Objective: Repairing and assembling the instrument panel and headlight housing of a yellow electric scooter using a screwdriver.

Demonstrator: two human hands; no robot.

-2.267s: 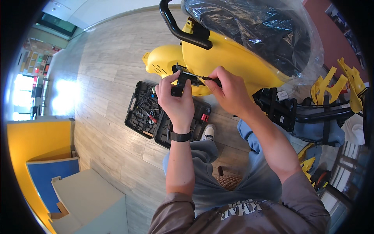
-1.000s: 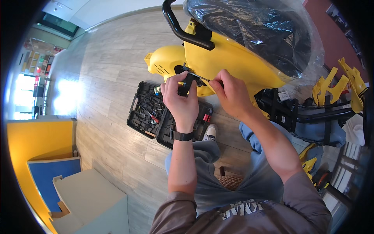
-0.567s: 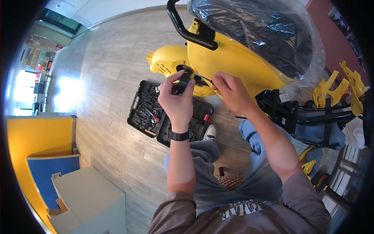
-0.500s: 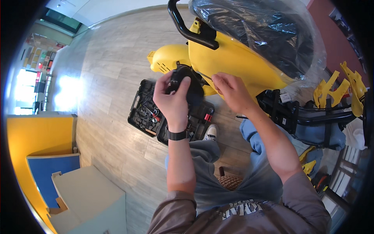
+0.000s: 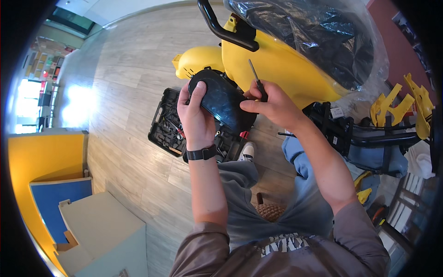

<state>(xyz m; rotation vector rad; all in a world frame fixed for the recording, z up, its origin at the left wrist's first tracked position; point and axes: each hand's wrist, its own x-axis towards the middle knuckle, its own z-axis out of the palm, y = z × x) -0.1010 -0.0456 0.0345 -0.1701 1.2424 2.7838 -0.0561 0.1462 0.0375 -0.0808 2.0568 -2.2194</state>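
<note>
A glossy black rounded plastic cover [image 5: 224, 96] is held up in front of me by my left hand [image 5: 194, 113]. The thumb lies on its broad face and the other fingers go behind the edge, mostly hidden. My right hand [image 5: 272, 104] grips a screwdriver [image 5: 261, 87] by its dark handle. Its thin metal shaft points up and away from me, apart from the cover. My right thumb lies near the cover's right end. Just beyond stands a large yellow body panel [image 5: 267, 64], with a smaller rounded yellow part [image 5: 202, 60] to its left.
Below the cover, an open black tool case [image 5: 162, 134] lies on the wooden floor. A bent black bar [image 5: 217, 27] and a plastic-wrapped black piece [image 5: 314, 37] top the yellow panel. Black tubing and yellow parts [image 5: 385, 108] stand at right; a grey box [image 5: 104, 221] is lower left.
The cover has turned so its broad face shows, and has shifted slightly right. The screwdriver has swung from pointing left toward the cover to pointing up and away.
</note>
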